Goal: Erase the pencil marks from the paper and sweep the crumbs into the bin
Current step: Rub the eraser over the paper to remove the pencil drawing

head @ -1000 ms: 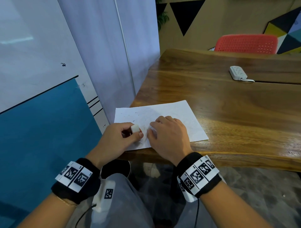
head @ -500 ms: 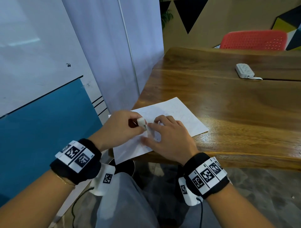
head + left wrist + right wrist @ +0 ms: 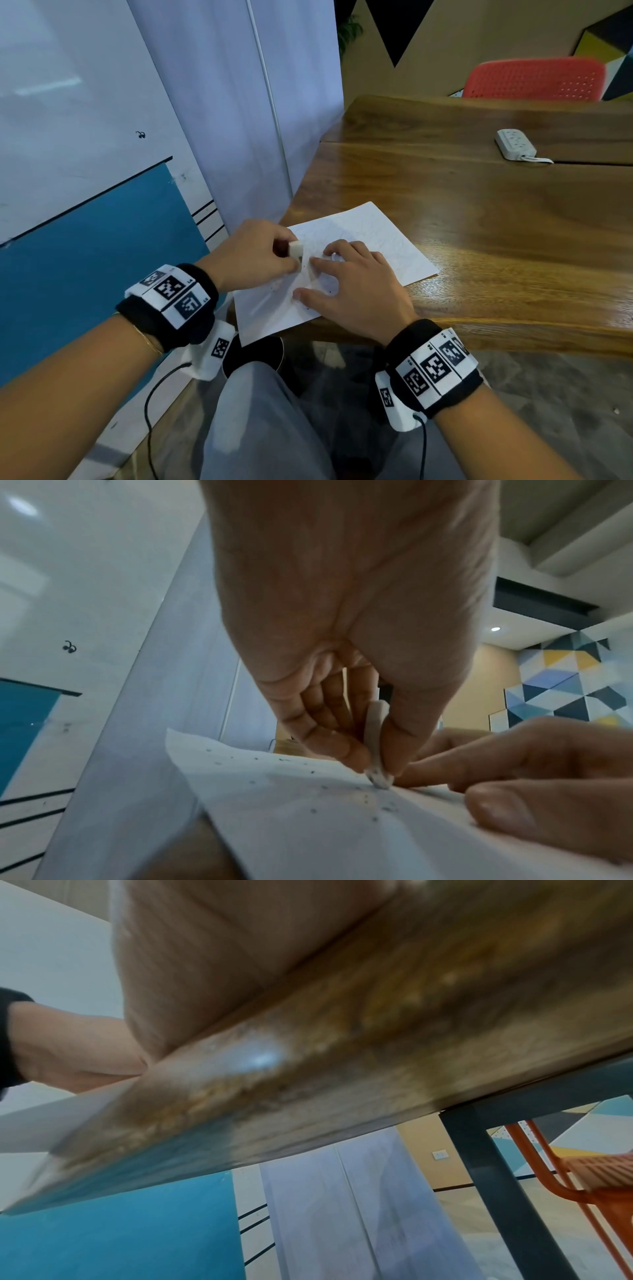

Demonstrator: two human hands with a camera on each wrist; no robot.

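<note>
Left hand (image 3: 255, 255) curled, thumb and fingers (image 3: 346, 746) pinching together, tips pointing down. Right hand (image 3: 356, 287) lies palm-down beside it, fingers spread flat.

Legible text: none. Left wristband (image 3: 170, 291), lower left of the head view: black-and-white square code markers, with tiny characters beside them too small to read. Right wristband (image 3: 435, 368), lower right: likewise.
</note>
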